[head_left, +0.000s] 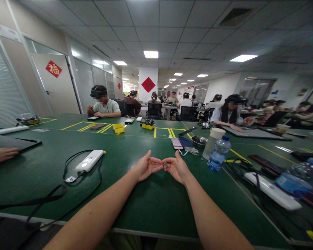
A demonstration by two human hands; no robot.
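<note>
My left hand [148,166] and my right hand [176,168] are raised over the green table [156,208], palms turned inward and partly up. Both thumbs point up, apart from the stretched fingers, and the fingertips meet in the middle. A tiny orange-red piece [161,164] lies at the left fingertips. Beside it, a tiny greyish piece [165,165] is at the right fingertips. Both are too small to name. Neither hand visibly pinches them.
A white power bank [90,160] with a black cable lies at left. On the right stand a water bottle [219,152] and a frosted cup [211,142]. Beyond my hands are a phone [177,143], a metal bowl [199,140] and yellow trays [118,128]. Co-workers sit around.
</note>
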